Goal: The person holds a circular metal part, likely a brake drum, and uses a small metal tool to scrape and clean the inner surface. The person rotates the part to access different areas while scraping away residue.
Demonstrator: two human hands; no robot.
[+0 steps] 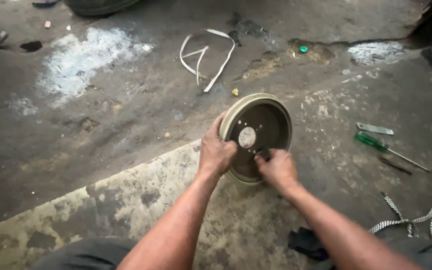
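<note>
The brake drum (pixel 256 137) stood tilted on the concrete floor (pixel 101 125), near its painted kerb edge; the left hand (pixel 216 152) clamped its rim; the right hand (pixel 277 169) pinched something small inside; a steady rim hold seemed wise, with the rubbing kept gentle.

Both bare forearms outstretched, left hand (pixel 216 152) and right hand (pixel 277 169) curled.

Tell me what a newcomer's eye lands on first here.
The round metal drum at centre, tilted up off the stained concrete floor, with the left hand gripping its rim and the right hand pressed inside it. Next, the green-handled screwdriver lying to the right and the white strap looped beyond.
</note>
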